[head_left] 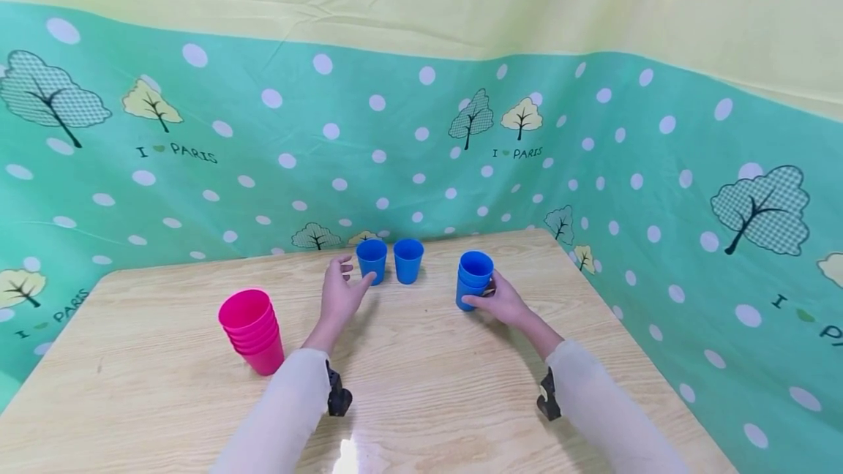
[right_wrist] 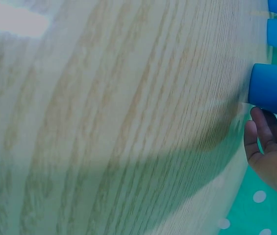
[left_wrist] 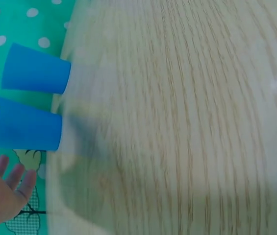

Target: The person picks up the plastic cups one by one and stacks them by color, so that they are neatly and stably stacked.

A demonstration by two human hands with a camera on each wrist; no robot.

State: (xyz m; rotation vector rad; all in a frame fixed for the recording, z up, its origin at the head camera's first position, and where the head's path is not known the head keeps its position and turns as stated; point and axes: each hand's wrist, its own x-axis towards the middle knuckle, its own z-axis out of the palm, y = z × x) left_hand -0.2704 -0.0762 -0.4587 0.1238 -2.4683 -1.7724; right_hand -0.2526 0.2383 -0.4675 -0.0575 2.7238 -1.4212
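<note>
My left hand (head_left: 342, 292) is beside the left blue cup (head_left: 370, 263), fingers spread and thumb overlapping the cup's front in the head view. In the left wrist view the fingers (left_wrist: 26, 185) stand apart, away from the cup's wall. A second blue cup (head_left: 409, 262) stands upright close to its right. Farther right, my right hand (head_left: 503, 302) grips an upright stack of nested blue cups (head_left: 469, 290), thumb across its front and fingers at its right side. The right wrist view shows its fingertips right at the stack's wall (right_wrist: 274, 90); the thumb is hidden there.
An upright stack of several nested pink cups (head_left: 263, 353) stands left of my left forearm. The wooden table (head_left: 421, 401) meets a green dotted cloth (head_left: 395, 167) at its back and right edges. Black wrist mounts (head_left: 339, 393) sit on both sleeves.
</note>
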